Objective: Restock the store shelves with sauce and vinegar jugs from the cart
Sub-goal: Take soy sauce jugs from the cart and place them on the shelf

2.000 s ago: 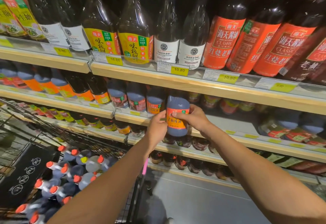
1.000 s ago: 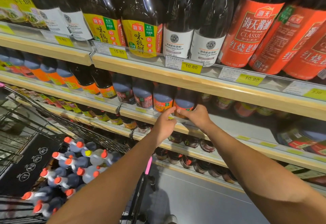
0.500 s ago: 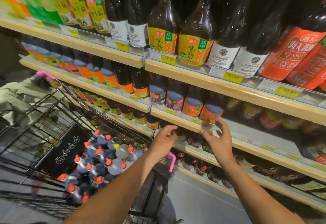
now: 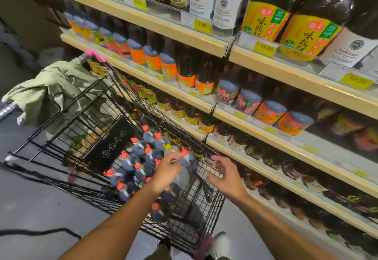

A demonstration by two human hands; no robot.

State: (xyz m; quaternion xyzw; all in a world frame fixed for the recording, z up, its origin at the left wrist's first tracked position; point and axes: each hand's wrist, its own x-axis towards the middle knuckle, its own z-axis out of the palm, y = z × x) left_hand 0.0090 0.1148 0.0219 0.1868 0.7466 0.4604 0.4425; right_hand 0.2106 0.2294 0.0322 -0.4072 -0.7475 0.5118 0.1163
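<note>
Low in the frame, left of centre, the cart (image 4: 200, 214) holds many dark jugs (image 4: 131, 163) with orange caps, so most of the restocking looks undone. The left hand (image 4: 166, 172) reaches among them, fingers curling by the neck of one jug (image 4: 189, 160); blur hides whether it grips. The right hand (image 4: 226, 175) hovers relaxed, fingers spread, over the cart's right rim. At right, the middle shelf (image 4: 327, 143) shows bare space beside its front bottles (image 4: 294, 122).

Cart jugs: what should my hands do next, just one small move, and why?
Probably close the left hand round the neck of the red-capped jug and lift it out of the cart. Its fingers are at that jug, though blur hides any grip. The right hand hovers open beside it, free to support the base.
</note>
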